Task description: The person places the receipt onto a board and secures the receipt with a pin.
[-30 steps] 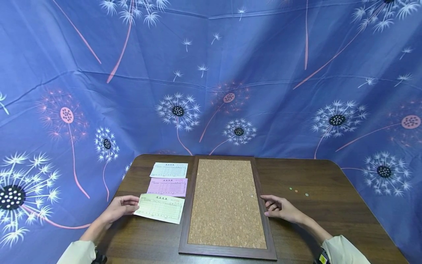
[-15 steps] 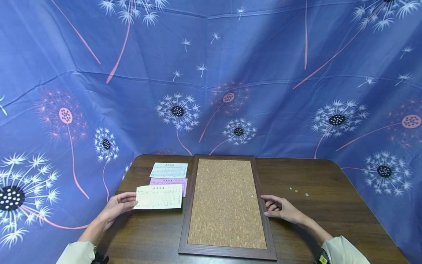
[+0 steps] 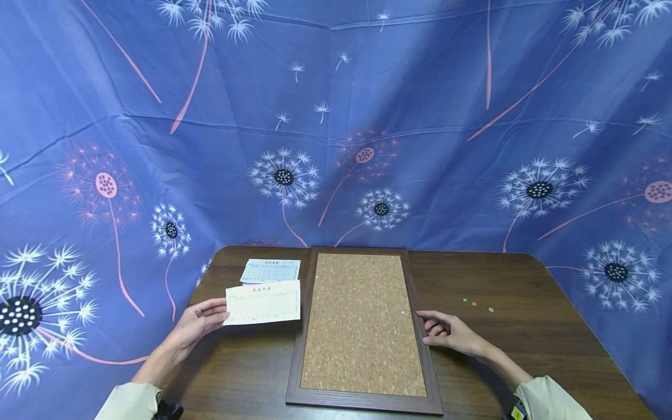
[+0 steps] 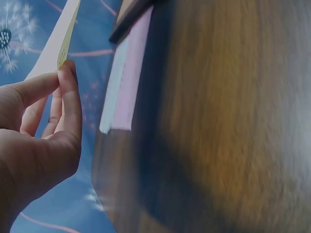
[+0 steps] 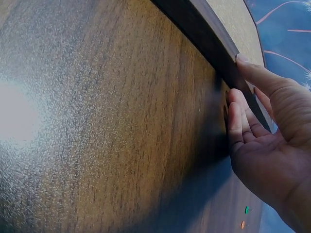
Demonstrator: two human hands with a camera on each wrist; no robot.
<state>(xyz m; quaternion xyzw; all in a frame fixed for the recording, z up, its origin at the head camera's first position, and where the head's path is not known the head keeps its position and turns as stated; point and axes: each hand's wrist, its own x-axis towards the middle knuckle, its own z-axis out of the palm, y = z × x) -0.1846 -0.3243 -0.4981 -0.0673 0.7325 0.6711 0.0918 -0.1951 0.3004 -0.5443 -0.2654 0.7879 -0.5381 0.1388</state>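
Yellow slip point(image 3: 263, 303) pinched at its left edge in the left hand point(image 3: 196, 322) — keep that grip light, slip flat, while the right hand point(image 3: 452, 334), fingers loosely extended, steadies the corkboard point(image 3: 362, 326) frame on the desk point(image 3: 525, 338).

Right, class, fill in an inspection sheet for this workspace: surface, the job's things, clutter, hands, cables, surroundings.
Surface: dark wooden table, rounded corners.
Job's things: yellow form slip lifted off the table, beside the framed cork board; a pale blue slip lies flat behind it; a pink slip shows beneath in the left wrist view.
Clutter: three small pushpins right of the board; one pin stuck in the cork.
Hands: left hand pinches the yellow slip's left edge; right hand rests against the board's right frame, holding nothing.
Cables: nothing seen.
Surroundings: blue dandelion-print cloth draped behind and at both sides.
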